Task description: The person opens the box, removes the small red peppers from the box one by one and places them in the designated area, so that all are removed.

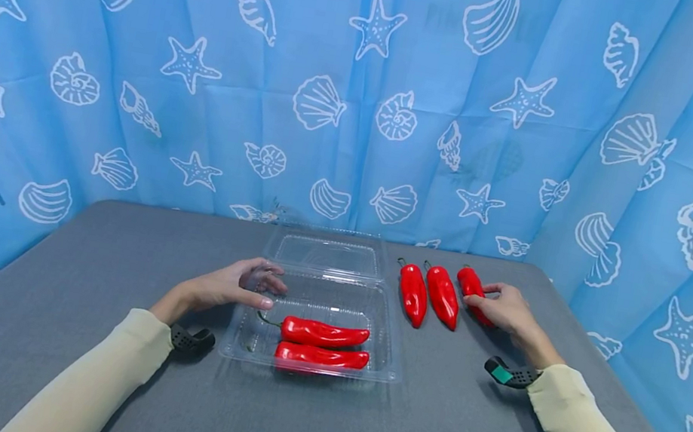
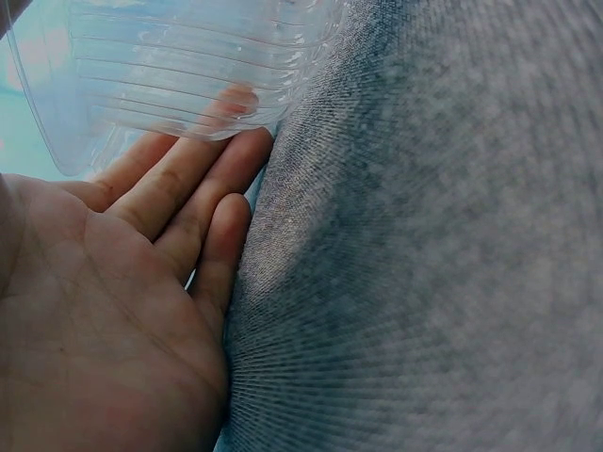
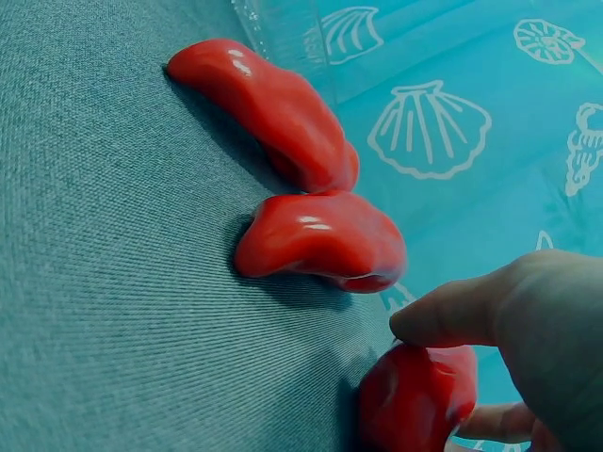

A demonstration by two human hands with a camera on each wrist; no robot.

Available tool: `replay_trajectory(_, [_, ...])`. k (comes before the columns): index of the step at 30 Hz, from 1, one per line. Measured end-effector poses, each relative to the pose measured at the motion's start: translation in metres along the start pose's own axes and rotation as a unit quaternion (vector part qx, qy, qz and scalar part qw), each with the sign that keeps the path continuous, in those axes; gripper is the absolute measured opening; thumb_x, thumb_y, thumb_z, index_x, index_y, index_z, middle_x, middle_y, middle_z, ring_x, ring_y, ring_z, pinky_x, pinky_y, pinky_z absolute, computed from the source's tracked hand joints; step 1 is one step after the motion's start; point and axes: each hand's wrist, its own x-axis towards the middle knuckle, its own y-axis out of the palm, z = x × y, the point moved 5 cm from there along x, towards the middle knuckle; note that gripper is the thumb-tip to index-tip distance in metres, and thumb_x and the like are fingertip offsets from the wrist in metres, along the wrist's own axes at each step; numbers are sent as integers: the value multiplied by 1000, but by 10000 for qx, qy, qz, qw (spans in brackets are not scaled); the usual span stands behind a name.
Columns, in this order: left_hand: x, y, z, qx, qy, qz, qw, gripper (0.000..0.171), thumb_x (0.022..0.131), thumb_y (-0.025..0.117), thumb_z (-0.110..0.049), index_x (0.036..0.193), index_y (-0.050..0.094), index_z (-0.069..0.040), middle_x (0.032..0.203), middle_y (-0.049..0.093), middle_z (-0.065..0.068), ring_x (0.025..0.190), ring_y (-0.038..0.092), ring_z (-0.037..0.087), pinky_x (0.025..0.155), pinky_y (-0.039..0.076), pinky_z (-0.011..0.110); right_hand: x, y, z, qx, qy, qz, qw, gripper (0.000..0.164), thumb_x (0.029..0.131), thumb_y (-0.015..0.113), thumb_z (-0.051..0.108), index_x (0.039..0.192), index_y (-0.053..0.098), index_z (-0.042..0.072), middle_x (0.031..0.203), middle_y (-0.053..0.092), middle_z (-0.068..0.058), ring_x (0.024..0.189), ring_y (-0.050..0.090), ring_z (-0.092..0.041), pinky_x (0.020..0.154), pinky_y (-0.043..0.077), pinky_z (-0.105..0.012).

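Note:
A clear plastic clamshell container (image 1: 391, 361) stands on the grey table, its lid (image 1: 326, 254) folded back. Inside its front half lie two red peppers, one (image 1: 324, 333) with a curved green stem behind the other (image 1: 322, 355). My left hand (image 1: 242, 281) is at the container's left wall, fingers (image 2: 179, 184) nearly straight against the ridged plastic. To the right, my right hand (image 1: 505, 308) pinches a red pepper (image 1: 471, 281) between thumb and fingers, which hide part of it. Two more red peppers (image 1: 412, 293) (image 1: 441, 296) lie between that hand and the container.
A grey cloth covers the table (image 1: 60, 321). Behind it and along the right side hangs a blue curtain (image 1: 360, 134) printed with white shells and starfish. Each wrist wears a black strap (image 1: 193, 340), the right one (image 1: 509, 373) with a green patch.

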Motion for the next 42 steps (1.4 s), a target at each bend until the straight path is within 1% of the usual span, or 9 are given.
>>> replay_trajectory(5, [0,0,-2,-49,30,13,10000,80,90,73,-26,151,32,5,142,55,23,136,47,41,113,35,57,0,-1,0,12,27,97,9999,69,96,63,33,139,38,-15,125,47,-32,107,49,-40,82,49,-42])
replay_trajectory(11, [0,1,-2,-43,30,19,10000,80,91,73,-26,151,31,5,142,54,23,136,46,40,112,37,56,0,-2,0,-41,30,117,9999,72,96,63,35,139,38,-17,127,47,-32,109,48,-41,85,50,-43])
replay_trajectory(15, [0,0,-2,-20,2,-5,10000,80,91,73,-28,151,32,4,142,54,23,137,46,40,112,36,57,-1,-2,0,-70,34,142,9999,73,96,62,35,140,37,-18,127,46,-33,110,47,-42,86,50,-45])
replay_trajectory(22, [0,1,0,-17,-37,-14,10000,80,91,73,-28,151,32,4,142,55,22,137,46,39,112,36,58,-2,-3,-1,-162,87,6,9998,73,96,63,32,140,36,-19,129,44,-34,112,46,-44,88,50,-48])
replay_trajectory(26, [0,1,0,-32,-30,-16,10000,80,91,73,-28,151,32,4,142,55,22,136,47,40,112,36,58,-2,-4,-1,-137,99,-124,9998,71,95,63,31,139,37,-19,129,45,-35,111,48,-44,87,51,-47])
replay_trajectory(30, [0,1,-1,-62,-24,-25,10000,80,90,73,-26,151,32,4,142,55,23,138,45,40,114,33,59,-2,-3,-1,-146,105,-217,9996,69,95,63,30,137,39,-19,128,46,-35,110,48,-43,86,52,-46])
replay_trajectory(33, [-1,1,-2,-58,-14,-26,10000,80,90,74,-26,151,32,5,142,55,23,138,44,41,114,31,59,-1,-1,-1,-148,60,-213,9996,68,96,63,30,137,40,-19,127,47,-34,109,49,-43,84,52,-46])
replay_trajectory(38, [-1,1,-4,-63,10,-7,10000,80,90,74,-26,151,32,5,142,55,23,138,45,41,113,33,59,-1,0,0,-148,-50,-214,9996,67,96,63,31,136,43,-19,125,49,-33,106,51,-41,80,52,-42])
replay_trajectory(42, [-2,2,-4,-63,7,-3,10000,80,90,74,-26,151,32,5,142,55,23,137,45,41,113,34,59,-1,0,0,-175,-17,-239,9996,68,96,64,32,136,43,-19,123,50,-32,104,52,-40,78,53,-39])
